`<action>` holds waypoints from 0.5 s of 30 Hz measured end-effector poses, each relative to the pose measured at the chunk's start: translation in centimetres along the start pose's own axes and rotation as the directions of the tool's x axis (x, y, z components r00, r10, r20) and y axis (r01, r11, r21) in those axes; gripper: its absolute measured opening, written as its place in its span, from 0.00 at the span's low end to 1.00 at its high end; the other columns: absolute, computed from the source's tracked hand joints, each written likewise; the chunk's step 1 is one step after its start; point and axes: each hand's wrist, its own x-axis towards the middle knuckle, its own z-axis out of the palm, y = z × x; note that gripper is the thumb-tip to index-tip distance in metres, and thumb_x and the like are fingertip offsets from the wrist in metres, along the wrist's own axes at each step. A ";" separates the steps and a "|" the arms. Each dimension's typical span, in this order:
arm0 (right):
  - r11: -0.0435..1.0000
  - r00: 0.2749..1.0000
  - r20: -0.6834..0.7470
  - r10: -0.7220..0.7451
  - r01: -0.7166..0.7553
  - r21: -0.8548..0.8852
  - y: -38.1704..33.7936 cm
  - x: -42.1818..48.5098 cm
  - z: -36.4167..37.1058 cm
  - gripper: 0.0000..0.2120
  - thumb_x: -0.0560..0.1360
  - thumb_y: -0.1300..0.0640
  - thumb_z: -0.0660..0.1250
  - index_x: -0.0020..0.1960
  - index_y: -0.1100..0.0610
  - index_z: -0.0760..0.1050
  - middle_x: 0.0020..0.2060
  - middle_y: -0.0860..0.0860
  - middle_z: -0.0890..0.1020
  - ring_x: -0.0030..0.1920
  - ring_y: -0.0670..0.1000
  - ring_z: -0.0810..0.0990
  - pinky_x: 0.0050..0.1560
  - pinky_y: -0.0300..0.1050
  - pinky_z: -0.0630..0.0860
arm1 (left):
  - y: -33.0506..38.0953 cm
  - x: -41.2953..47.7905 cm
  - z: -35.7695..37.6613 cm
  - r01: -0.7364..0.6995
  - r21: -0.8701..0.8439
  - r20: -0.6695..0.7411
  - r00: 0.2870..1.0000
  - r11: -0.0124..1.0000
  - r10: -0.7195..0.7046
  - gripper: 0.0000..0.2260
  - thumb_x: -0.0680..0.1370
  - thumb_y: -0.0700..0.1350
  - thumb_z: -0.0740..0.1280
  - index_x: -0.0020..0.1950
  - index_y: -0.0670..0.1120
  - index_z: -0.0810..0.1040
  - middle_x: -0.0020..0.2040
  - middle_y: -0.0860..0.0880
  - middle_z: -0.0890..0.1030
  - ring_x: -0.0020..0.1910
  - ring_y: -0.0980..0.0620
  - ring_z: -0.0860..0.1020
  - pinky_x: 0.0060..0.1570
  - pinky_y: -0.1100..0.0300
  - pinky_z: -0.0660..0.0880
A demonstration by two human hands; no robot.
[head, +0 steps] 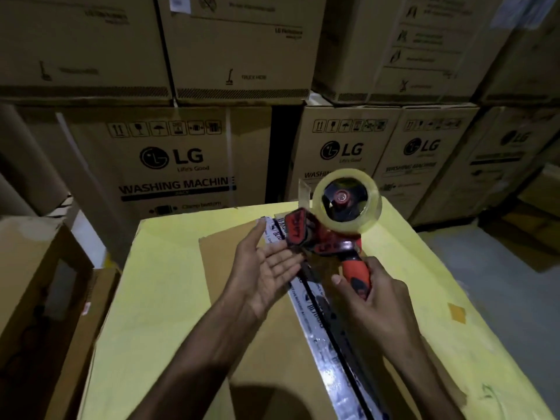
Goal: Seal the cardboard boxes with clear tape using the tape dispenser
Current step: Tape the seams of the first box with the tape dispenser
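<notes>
A large cardboard box with a yellow top lies in front of me, its two flaps meeting at a dark centre seam that has printed glossy tape along it. My right hand grips the red handle of a red and black tape dispenser held above the seam. A roll of clear tape sits on the dispenser's hub. My left hand is flat with the palm up, its straight fingers just left of the dispenser's front plate.
Stacked brown washing machine cartons form a wall behind the box. An open carton stands at the left. Grey floor shows at the right, with more cartons beyond it.
</notes>
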 end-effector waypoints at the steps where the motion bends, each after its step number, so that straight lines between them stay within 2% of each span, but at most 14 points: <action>1: 1.000 1.000 0.001 -0.016 0.016 -0.011 -0.1 -0.3 0.2 0.15 0.75 0.39 0.71 0.54 0.47 0.74 0.33 0.46 0.79 0.33 0.46 0.78 0.35 0.46 0.77 | 0.1 0.3 -0.7 0.044 -0.035 -0.007 0.999 0.998 -0.044 0.28 0.81 0.59 0.67 0.64 0.34 0.78 0.55 0.36 0.85 0.49 0.43 0.87 0.52 0.53 0.83; 4: 0.999 0.999 0.012 -0.030 0.030 -0.018 -0.4 -1.1 0.8 0.15 0.75 0.38 0.70 0.54 0.46 0.75 0.33 0.45 0.80 0.32 0.44 0.78 0.35 0.46 0.77 | -0.3 1.9 -2.1 0.101 -0.117 -0.054 0.993 0.988 -0.108 0.20 0.78 0.52 0.73 0.57 0.35 0.80 0.46 0.39 0.86 0.38 0.47 0.86 0.38 0.58 0.85; 6: 0.999 0.999 0.001 -0.041 0.041 -0.033 -0.2 -1.5 1.4 0.16 0.75 0.38 0.71 0.55 0.46 0.75 0.35 0.44 0.80 0.34 0.43 0.79 0.36 0.47 0.79 | -1.0 3.0 -2.7 0.112 -0.160 -0.072 0.989 0.981 -0.125 0.12 0.78 0.45 0.73 0.54 0.37 0.80 0.42 0.41 0.86 0.37 0.49 0.85 0.35 0.60 0.84; 8: 0.997 0.999 -0.010 -0.052 0.052 -0.052 0.1 -1.6 1.9 0.16 0.75 0.38 0.71 0.57 0.44 0.75 0.36 0.41 0.80 0.35 0.41 0.79 0.37 0.48 0.79 | -1.5 3.5 -3.1 0.122 -0.168 -0.081 0.987 0.978 -0.137 0.07 0.79 0.39 0.71 0.55 0.38 0.80 0.40 0.42 0.85 0.36 0.50 0.84 0.32 0.62 0.82; 12: 0.997 0.997 -0.016 -0.070 0.070 -0.021 0.4 -1.7 2.0 0.14 0.74 0.37 0.71 0.55 0.42 0.75 0.32 0.42 0.80 0.34 0.42 0.79 0.31 0.36 0.73 | -2.1 3.7 -3.9 0.127 -0.165 -0.071 0.988 0.978 -0.140 0.04 0.81 0.35 0.66 0.51 0.35 0.80 0.40 0.40 0.86 0.31 0.49 0.85 0.29 0.61 0.82; 15: 0.996 0.996 -0.037 -0.085 0.085 0.006 0.6 -1.9 1.9 0.15 0.73 0.36 0.71 0.55 0.41 0.75 0.32 0.43 0.79 0.34 0.43 0.79 0.32 0.38 0.73 | -2.0 4.1 -4.5 0.074 -0.049 -0.110 0.991 0.996 -0.079 0.07 0.79 0.33 0.66 0.55 0.35 0.82 0.45 0.39 0.87 0.35 0.48 0.87 0.29 0.61 0.81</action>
